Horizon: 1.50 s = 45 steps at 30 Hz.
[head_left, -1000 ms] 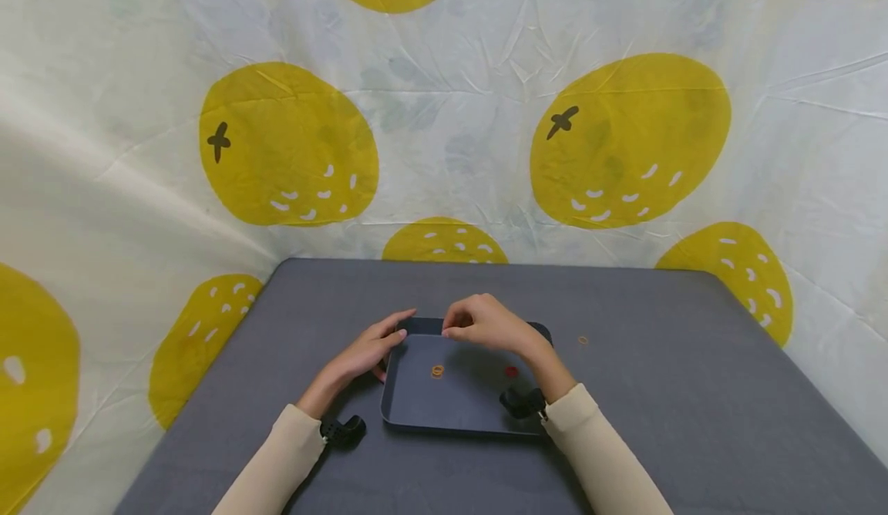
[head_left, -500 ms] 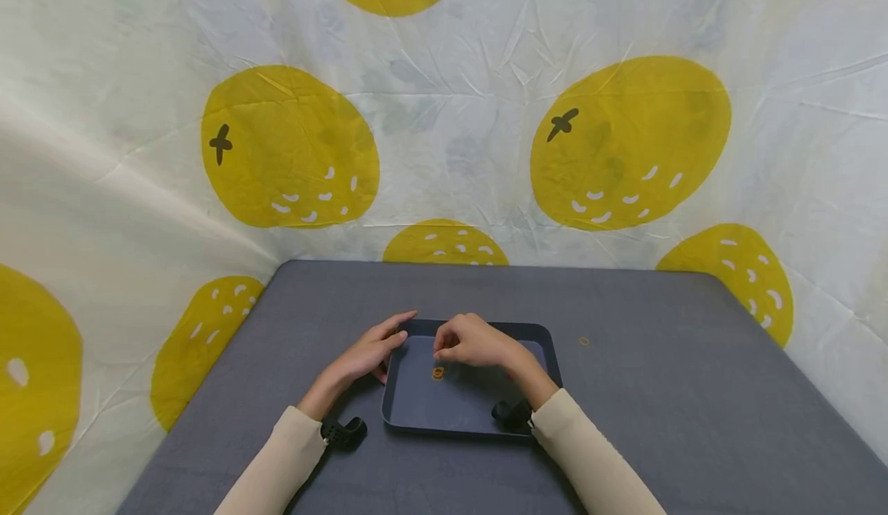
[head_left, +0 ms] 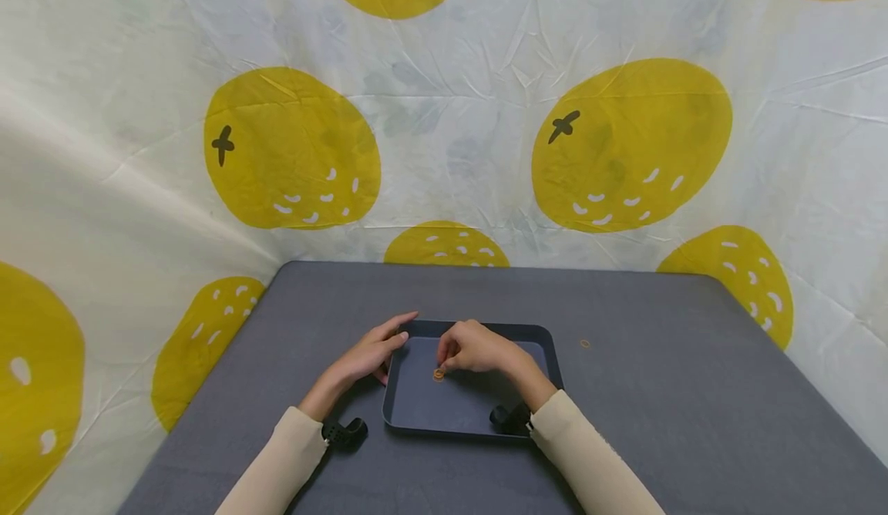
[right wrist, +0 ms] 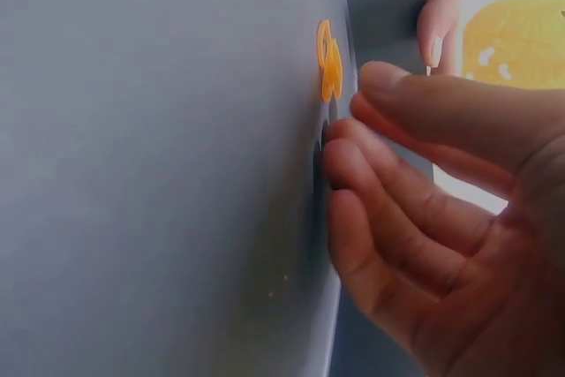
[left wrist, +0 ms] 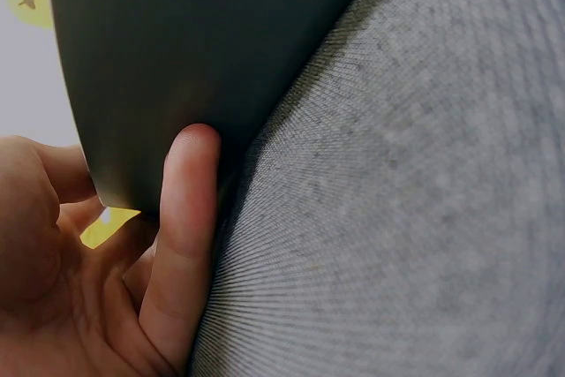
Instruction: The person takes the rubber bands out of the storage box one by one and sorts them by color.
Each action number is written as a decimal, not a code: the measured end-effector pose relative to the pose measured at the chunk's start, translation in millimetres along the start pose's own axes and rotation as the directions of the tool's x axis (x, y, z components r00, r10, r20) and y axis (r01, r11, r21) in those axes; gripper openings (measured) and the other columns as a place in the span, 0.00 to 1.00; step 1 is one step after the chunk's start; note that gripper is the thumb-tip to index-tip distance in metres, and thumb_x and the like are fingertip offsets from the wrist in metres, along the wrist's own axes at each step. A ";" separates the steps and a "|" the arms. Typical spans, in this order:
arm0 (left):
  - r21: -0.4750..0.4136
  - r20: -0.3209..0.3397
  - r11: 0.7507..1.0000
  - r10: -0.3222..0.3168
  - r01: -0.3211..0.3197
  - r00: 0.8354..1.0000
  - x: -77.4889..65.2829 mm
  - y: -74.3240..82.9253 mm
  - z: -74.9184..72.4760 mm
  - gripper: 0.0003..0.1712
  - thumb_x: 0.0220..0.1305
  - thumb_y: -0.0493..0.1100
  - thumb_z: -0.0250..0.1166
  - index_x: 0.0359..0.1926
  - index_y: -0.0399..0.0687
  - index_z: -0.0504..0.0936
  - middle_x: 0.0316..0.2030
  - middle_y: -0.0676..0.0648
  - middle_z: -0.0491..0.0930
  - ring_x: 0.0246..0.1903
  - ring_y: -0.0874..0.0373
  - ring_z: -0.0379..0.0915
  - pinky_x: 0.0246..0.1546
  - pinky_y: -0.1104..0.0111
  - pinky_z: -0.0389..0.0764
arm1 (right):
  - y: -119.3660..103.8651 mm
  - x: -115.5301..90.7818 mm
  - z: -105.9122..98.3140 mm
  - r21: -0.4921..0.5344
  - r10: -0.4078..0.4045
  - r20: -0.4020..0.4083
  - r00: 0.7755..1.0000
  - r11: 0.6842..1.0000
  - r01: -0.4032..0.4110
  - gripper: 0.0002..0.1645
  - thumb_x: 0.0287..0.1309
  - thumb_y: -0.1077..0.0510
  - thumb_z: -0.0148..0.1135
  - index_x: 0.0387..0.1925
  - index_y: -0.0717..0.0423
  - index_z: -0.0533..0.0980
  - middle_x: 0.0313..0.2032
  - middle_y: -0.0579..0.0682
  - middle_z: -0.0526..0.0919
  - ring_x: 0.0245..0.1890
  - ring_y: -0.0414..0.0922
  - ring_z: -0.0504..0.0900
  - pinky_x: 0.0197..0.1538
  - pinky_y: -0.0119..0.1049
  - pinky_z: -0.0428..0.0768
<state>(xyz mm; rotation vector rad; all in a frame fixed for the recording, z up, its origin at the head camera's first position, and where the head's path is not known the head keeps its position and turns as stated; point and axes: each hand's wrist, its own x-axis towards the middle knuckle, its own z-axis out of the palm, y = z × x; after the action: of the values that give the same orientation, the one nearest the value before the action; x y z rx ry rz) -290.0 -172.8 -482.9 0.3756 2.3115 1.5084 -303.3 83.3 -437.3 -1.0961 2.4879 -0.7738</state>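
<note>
The right hand (head_left: pixel 479 348) hangs low over the tray, palm down, its fingers bent in and thumb near the forefinger. Just beside those tips, a little to their left, thin orange bands (right wrist: pixel 330 72) lie together on the tray floor; whether the hand pinches one I cannot tell. Below the right wrist sits a black wrist camera (head_left: pixel 509 419), and behind it runs a pale sleeve (head_left: pixel 590 453).

The dark tray (head_left: pixel 451 415) spreads under and around the right hand. Farther left, the left hand (head_left: pixel 368 355) rests against the tray's left wall with its fingers mostly straight and spread, thumb at the rim, another finger along the outside.

Out to the right of the right hand, beyond the tray, a loose orange band (head_left: pixel 585 343) lies on the gray worktop (head_left: pixel 694 392). Beyond both hands hangs a white cloth (head_left: pixel 451 137) printed with large yellow fruit.
</note>
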 end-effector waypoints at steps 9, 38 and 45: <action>-0.002 -0.006 1.000 -0.008 0.008 1.000 0.5 0.1 0.3 0.30 0.83 0.50 0.50 0.80 0.65 0.60 0.53 0.35 0.77 0.17 0.57 0.74 0.17 0.61 0.84 | 6.9 3.0 5.4 0.009 0.006 0.008 1.000 1.000 -0.006 0.01 0.60 0.61 0.73 0.34 0.54 0.87 0.30 0.44 0.89 0.26 0.32 0.81 0.33 0.28 0.80; -0.003 -0.016 1.000 -0.019 0.019 1.000 -2.3 3.4 0.0 0.29 0.83 0.50 0.50 0.80 0.66 0.60 0.48 0.37 0.78 0.17 0.57 0.74 0.17 0.63 0.84 | 4.8 2.1 5.8 -0.030 -0.012 0.003 1.000 0.999 0.012 0.07 0.62 0.61 0.72 0.28 0.49 0.85 0.27 0.42 0.87 0.24 0.32 0.78 0.30 0.28 0.77; -0.006 -0.007 1.000 -0.016 0.016 1.000 -1.4 2.5 0.2 0.30 0.83 0.51 0.50 0.80 0.66 0.60 0.50 0.36 0.77 0.17 0.57 0.74 0.18 0.62 0.84 | 3.9 1.4 5.0 -0.033 0.006 0.009 1.000 0.999 -0.006 0.07 0.62 0.60 0.73 0.28 0.48 0.85 0.27 0.40 0.87 0.23 0.33 0.77 0.30 0.28 0.76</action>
<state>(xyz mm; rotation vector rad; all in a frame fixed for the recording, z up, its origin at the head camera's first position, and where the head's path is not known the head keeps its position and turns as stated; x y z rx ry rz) -288.5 -172.1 -480.5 0.3507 2.3091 1.5111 -304.1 82.6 -443.7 -1.1000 2.5038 -0.7276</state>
